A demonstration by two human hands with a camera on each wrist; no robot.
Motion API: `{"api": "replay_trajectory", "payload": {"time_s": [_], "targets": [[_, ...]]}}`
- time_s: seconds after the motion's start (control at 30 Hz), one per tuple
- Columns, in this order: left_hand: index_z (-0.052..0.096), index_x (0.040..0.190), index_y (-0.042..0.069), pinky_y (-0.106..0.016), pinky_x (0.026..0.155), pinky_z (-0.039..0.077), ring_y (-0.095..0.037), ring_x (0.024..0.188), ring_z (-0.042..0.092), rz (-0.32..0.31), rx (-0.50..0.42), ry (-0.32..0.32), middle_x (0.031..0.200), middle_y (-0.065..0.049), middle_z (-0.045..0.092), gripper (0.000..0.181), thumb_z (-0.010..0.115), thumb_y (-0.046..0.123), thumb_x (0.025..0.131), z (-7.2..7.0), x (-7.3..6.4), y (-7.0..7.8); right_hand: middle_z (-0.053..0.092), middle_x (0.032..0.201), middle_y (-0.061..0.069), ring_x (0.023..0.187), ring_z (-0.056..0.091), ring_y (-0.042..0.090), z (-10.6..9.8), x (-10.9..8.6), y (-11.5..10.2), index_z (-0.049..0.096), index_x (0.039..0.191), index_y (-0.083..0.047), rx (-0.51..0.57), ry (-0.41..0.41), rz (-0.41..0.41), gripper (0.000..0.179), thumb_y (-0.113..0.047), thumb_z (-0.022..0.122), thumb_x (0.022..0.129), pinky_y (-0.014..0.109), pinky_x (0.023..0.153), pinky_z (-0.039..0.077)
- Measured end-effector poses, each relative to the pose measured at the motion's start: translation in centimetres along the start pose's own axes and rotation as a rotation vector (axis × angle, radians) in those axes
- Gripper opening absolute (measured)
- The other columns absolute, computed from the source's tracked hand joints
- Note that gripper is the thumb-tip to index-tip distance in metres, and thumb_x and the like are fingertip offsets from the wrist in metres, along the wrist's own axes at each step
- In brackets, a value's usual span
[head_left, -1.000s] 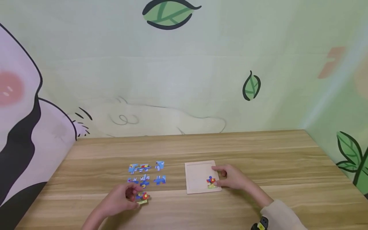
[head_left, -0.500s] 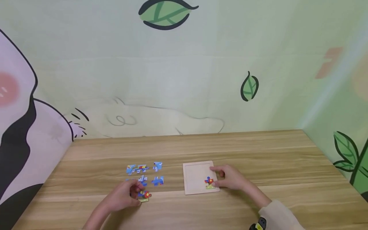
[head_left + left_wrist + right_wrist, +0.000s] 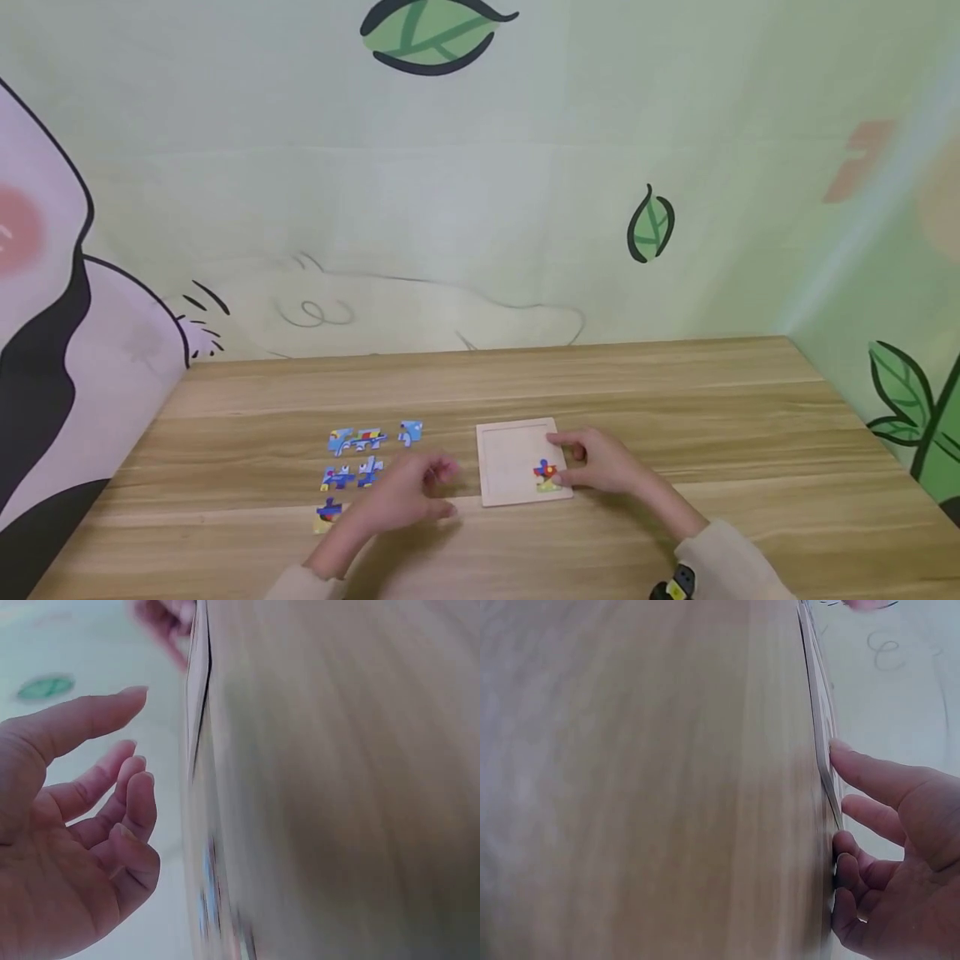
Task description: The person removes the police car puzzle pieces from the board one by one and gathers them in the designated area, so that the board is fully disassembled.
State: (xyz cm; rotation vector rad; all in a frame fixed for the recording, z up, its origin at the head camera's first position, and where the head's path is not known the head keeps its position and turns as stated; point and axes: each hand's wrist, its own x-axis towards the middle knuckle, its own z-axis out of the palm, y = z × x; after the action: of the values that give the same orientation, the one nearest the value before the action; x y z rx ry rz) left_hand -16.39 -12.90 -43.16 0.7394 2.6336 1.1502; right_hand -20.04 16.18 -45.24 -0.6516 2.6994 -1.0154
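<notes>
My left hand [image 3: 405, 492] hovers over the table between the loose puzzle pieces and the wooden puzzle tray [image 3: 510, 458]. In the left wrist view its thumb and loosely bent fingers [image 3: 139, 802] stand apart, holding nothing. My right hand [image 3: 603, 462] rests at the tray's right side; index fingertip and thumb touch its border. A red and blue puzzle piece [image 3: 545, 472] with a green lower edge lies in the tray's lower right corner, beside the thumb. In the right wrist view, the remaining fingers [image 3: 847, 870] are bent beside the tray at table level.
Several loose pieces lie left of the tray: a blue corner piece [image 3: 410, 432], a blue piece [image 3: 371, 471] and a yellow-bottomed piece [image 3: 327, 515] among them. My left hand and forearm hide part of that area. A printed wall cloth [image 3: 450, 208] stands behind the table [image 3: 637, 383].
My left hand has moved right, away from the lower pieces toward the tray, uncovering the yellow-bottomed piece and hiding others. The right hand and tray have stayed put.
</notes>
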Motion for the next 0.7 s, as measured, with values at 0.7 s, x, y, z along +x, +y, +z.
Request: {"api": "replay_trajectory", "payload": {"time_s": [0.7], "targets": [[0.061,0.097,0.002,-0.025,0.064,0.042,-0.012,0.072,0.048,-0.079,0.183,-0.058,0.081,-0.002,0.053,0.041,0.077,0.016,0.062,7.3,8.2,4.8,0.045,0.072,0.002,0.067,0.037,0.011,-0.4,-0.3,0.8,0.052,0.124,0.003,-0.011,-0.035,-0.118,0.067,-0.024,0.077,0.068,0.022,0.058,0.033]]}}
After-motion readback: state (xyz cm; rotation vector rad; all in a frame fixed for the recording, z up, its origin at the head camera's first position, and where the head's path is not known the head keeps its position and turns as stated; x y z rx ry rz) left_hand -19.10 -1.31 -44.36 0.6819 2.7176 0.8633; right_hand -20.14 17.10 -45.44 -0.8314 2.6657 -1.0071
